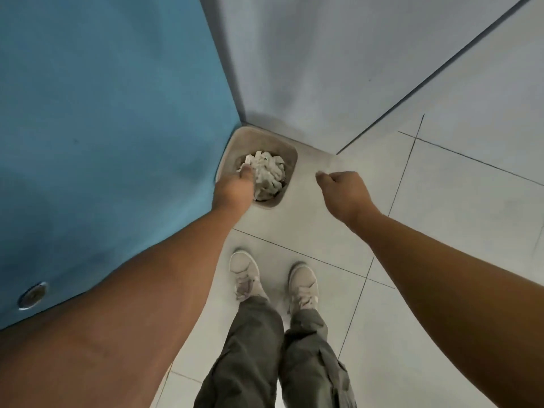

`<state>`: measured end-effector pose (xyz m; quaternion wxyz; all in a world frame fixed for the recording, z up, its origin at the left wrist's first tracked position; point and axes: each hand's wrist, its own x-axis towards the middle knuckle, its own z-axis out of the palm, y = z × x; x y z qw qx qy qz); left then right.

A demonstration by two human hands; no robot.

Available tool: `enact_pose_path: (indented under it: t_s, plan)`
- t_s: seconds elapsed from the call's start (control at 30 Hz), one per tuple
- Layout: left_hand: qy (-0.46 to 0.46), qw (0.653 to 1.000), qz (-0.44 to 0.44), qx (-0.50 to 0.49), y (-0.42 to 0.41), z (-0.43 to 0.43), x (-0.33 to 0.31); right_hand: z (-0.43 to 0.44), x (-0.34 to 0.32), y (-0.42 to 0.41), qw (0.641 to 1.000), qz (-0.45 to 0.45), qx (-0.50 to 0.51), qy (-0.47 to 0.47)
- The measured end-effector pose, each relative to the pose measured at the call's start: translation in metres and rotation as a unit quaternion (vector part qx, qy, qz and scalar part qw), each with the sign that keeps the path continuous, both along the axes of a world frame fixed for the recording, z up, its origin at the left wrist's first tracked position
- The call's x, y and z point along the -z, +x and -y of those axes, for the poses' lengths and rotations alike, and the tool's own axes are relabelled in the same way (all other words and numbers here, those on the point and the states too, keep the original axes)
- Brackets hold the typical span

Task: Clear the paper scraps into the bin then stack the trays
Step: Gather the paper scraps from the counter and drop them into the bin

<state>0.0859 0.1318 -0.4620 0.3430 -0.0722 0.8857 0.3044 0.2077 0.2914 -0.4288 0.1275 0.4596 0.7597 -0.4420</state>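
Observation:
A beige bin (290, 160) stands on the floor in the corner between a blue panel and a white wall. Crumpled paper scraps (269, 172) fill it. My left hand (234, 189) hangs over the bin's left side with its fingers curled downward, and a bit of white scrap shows at the fingertips. My right hand (343, 191) hovers to the right of the bin over the floor tiles, curled into a fist with nothing visible in it. No trays are in view.
The blue panel (103, 128) runs close along my left, with a round metal fitting (32, 295) low on it. The white wall (323, 69) closes the corner behind the bin. My feet in pale shoes (273, 278) stand on light floor tiles (456, 216).

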Motion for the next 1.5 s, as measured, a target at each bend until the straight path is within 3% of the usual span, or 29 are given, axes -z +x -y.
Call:
enact_pose_path:
  t_s: [0.1, 0.2, 0.27, 0.37, 0.47, 0.57, 0.73, 0.83, 0.97, 1.23, 1.5]
  plan:
    - [0.083, 0.989, 0.067, -0.1, -0.014, -0.012, 0.031, -0.002, 0.029, 0.009, 0.999, -0.011, 0.026, -0.042]
    - [0.161, 0.954, 0.157, -0.2, -0.023, -0.024, 0.049, -0.002, 0.048, 0.016, 0.987, -0.035, 0.103, -0.121]
    - [0.181, 0.946, 0.166, -0.212, -0.027, -0.026, 0.057, -0.002, 0.057, 0.018, 0.982, -0.031, 0.123, -0.143]
    - [0.172, 0.953, 0.145, -0.204, -0.032, -0.02, 0.076, -0.002, 0.067, 0.015, 0.986, -0.011, 0.1, -0.136]
    - [0.117, 0.977, 0.038, -0.174, -0.035, -0.011, 0.076, 0.002, 0.07, 0.006, 0.987, -0.024, 0.084, -0.133]
    - [0.113, 0.975, -0.015, -0.193, -0.034, 0.0, 0.06, 0.011, 0.068, -0.018, 0.991, -0.062, 0.051, -0.111]
    - [0.117, 0.976, 0.007, -0.182, -0.033, 0.027, 0.068, 0.033, 0.083, -0.071, 0.992, -0.07, -0.021, -0.101]
    - [0.113, 0.975, 0.02, -0.191, -0.027, 0.034, 0.065, 0.044, 0.093, -0.089, 0.99, -0.043, -0.09, -0.098]
    - [0.119, 0.978, -0.003, -0.174, -0.02, 0.037, 0.059, 0.043, 0.096, -0.085, 0.99, 0.017, -0.107, -0.091]
    - [0.07, 0.995, -0.072, 0.02, -0.002, 0.024, -0.031, 0.028, 0.007, -0.047, 0.991, 0.001, -0.097, -0.087]
    - [0.097, 0.967, -0.196, 0.134, 0.01, -0.002, -0.203, 0.007, -0.173, -0.041, 0.987, -0.087, -0.137, -0.015]
